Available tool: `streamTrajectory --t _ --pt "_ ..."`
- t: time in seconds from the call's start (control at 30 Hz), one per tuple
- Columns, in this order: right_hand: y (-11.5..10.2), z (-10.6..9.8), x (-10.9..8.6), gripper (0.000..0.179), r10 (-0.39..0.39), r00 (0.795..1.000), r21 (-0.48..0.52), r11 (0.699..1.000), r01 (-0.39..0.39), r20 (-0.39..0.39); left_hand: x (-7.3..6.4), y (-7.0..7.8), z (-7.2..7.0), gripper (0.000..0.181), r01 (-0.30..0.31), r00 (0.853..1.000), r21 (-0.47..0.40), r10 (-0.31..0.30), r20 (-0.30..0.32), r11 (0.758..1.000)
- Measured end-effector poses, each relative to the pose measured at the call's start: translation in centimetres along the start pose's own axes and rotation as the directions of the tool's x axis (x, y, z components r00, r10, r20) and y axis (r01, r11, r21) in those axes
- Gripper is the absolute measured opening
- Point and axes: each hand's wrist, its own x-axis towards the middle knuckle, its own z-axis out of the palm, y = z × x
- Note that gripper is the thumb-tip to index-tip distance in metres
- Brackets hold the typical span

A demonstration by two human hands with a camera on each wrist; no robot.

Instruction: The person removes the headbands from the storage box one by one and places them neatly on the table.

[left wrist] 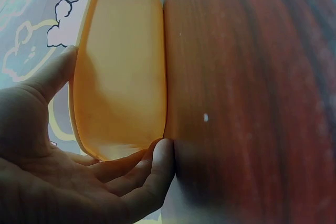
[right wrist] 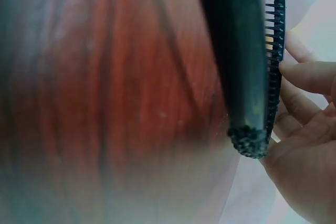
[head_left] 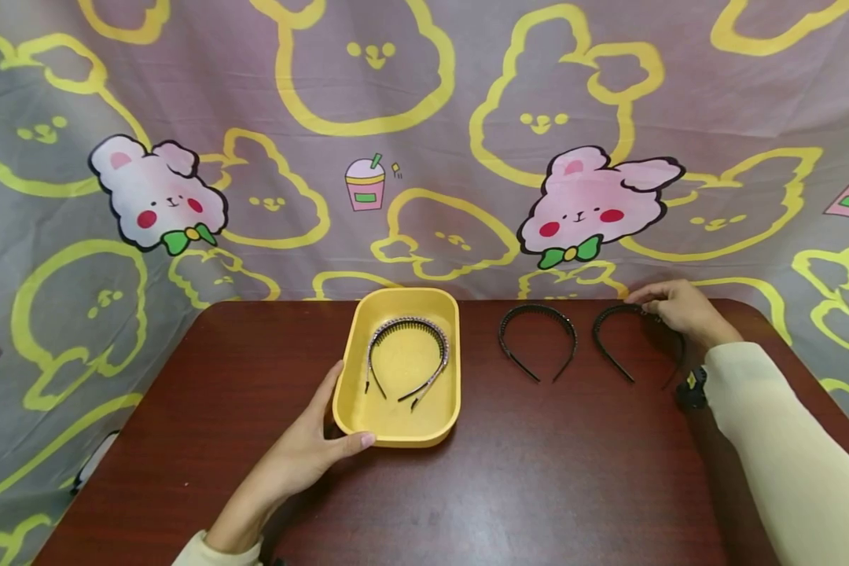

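At the right rear of the table my right hand (head_left: 681, 308) pinches the top of a black toothed headband (head_left: 614, 364). In the right wrist view, the thumb lies along the outer edge of its comb teeth (right wrist: 276, 30), and one band end looms close to the camera. My left hand (head_left: 300, 452) grips the near left side of a yellow plastic bin (head_left: 396, 442), thumb at the rim and fingers bent against the side near the base. Inside the bin lie two headbands (head_left: 410, 321) nested together, one glittery and one black with teeth.
Another black headband (head_left: 538, 308) lies on the table between the bin and my right hand. The brown wooden table (head_left: 523, 479) ends against a grey-pink curtain (head_left: 453, 79) printed with cartoon bears and rabbits. A dark wrist device (head_left: 692, 389) sits under my right sleeve.
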Motion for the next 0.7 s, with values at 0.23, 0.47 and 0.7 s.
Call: streamTrajectory --t 0.23,0.47,0.7 --pt "0.26 0.25 0.16 0.027 -0.013 1.0 -0.009 1.0 0.013 -0.023 0.03 0.07 0.05 0.117 0.021 1.0 0.011 -0.021 0.0 1.0" --pt "0.26 0.23 0.2 0.027 -0.02 0.999 -0.029 0.999 0.019 -0.045 0.17 0.01 0.08 0.117 0.039 0.999 -0.006 -0.039 0.002 0.999" --pt "0.1 0.31 0.03 0.026 -0.023 0.998 -0.025 0.999 0.022 -0.057 0.19 -0.02 0.11 0.117 0.035 0.999 -0.009 -0.035 0.003 0.999"
